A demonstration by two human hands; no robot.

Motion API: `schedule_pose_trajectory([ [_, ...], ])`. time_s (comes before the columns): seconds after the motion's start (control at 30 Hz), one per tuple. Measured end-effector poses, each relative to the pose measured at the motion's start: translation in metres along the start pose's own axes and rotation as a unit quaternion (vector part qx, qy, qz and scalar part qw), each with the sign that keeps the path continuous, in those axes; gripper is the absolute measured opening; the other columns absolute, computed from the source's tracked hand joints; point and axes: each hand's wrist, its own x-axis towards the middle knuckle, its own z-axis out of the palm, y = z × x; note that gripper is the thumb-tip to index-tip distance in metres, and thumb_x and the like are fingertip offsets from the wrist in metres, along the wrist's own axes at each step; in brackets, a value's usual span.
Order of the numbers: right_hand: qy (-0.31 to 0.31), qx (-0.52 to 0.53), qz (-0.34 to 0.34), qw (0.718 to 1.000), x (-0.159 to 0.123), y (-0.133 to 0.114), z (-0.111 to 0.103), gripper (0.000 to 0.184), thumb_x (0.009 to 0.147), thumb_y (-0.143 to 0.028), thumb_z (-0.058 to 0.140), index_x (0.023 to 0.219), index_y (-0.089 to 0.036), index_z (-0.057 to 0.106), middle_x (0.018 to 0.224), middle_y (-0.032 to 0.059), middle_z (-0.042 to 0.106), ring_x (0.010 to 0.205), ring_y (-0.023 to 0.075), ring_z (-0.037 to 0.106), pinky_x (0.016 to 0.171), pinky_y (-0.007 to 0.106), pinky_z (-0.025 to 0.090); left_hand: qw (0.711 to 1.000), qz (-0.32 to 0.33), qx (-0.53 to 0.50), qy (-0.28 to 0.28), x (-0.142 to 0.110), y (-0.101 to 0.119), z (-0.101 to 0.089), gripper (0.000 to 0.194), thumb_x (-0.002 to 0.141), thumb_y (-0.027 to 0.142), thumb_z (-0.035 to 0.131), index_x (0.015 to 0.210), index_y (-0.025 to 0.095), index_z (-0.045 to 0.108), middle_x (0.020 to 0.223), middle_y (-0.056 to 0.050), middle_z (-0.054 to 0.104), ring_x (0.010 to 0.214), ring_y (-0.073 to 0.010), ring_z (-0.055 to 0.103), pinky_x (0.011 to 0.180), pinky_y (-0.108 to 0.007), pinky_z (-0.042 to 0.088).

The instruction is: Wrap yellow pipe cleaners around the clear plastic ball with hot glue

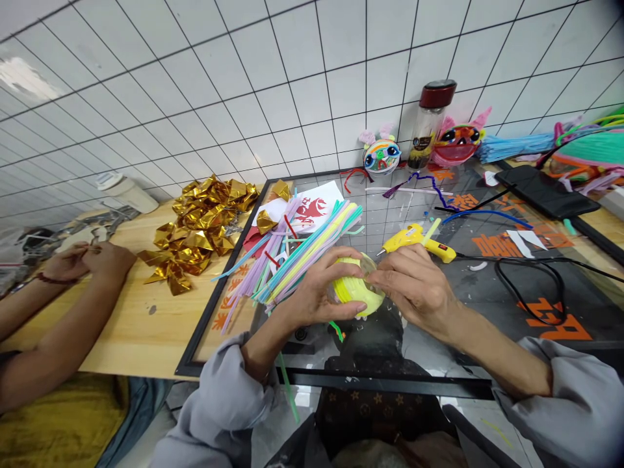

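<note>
My left hand (316, 289) curves its thumb and fingers around a small rounded clear plastic shell (369, 265), partly covered with bright yellow pipe cleaner (348, 290). At the shell's right edge, my right hand (422, 289) has its fingertips pinched together; what they grip is hidden. Just beyond that hand lies a yellow glue gun (412, 240), its nozzle pointing left. Beside my left hand is a bundle of pastel pipe cleaners (302, 257).
At left, another person's hands (92, 260) work near gold foil shapes (205, 221). Decorated animal heads (381, 155) and a glass bottle (424, 133) stand by the tiled wall. A black phone (548, 190) and a looped black cable (531, 318) lie at right.
</note>
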Motion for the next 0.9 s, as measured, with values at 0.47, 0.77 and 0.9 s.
schedule_pose_trajectory([
  [0.47, -0.005, 0.024, 0.001, 1.000, -0.003, 0.002, 0.000, 0.018, 0.098, -0.010, 0.053, 0.103, -0.018, 0.069, 0.082, 0.0044, 0.067, 0.076, 0.0169, 0.056, 0.071, 0.032, 0.040, 1.000, -0.015, -0.014, -0.009, 0.001, 0.002, -0.001, 0.038, 0.081, 0.029, 0.079, 0.114, 0.024, 0.061, 0.128, -0.011, 0.059, 0.126, -0.0276, 0.059, 0.108, -0.049, 0.050],
  [0.77, -0.002, 0.001, 0.018, 1.000, -0.003, 0.004, -0.011, 0.009, 0.095, -0.022, 0.065, 0.103, -0.018, 0.068, 0.087, 0.0055, 0.070, 0.082, 0.0200, 0.061, 0.076, 0.038, 0.038, 0.999, -0.017, -0.033, -0.004, 0.000, -0.002, -0.002, 0.041, 0.081, 0.029, 0.079, 0.116, 0.025, 0.060, 0.129, -0.011, 0.059, 0.125, -0.0281, 0.060, 0.107, -0.049, 0.050],
  [0.9, -0.001, -0.013, 0.020, 1.000, -0.003, 0.003, -0.014, 0.010, 0.095, -0.021, 0.064, 0.104, -0.020, 0.067, 0.090, 0.0050, 0.069, 0.084, 0.0207, 0.061, 0.080, 0.040, 0.036, 0.999, -0.016, -0.035, -0.003, -0.001, -0.004, -0.003, 0.042, 0.082, 0.031, 0.079, 0.118, 0.025, 0.059, 0.130, -0.011, 0.059, 0.126, -0.0283, 0.059, 0.106, -0.049, 0.050],
])
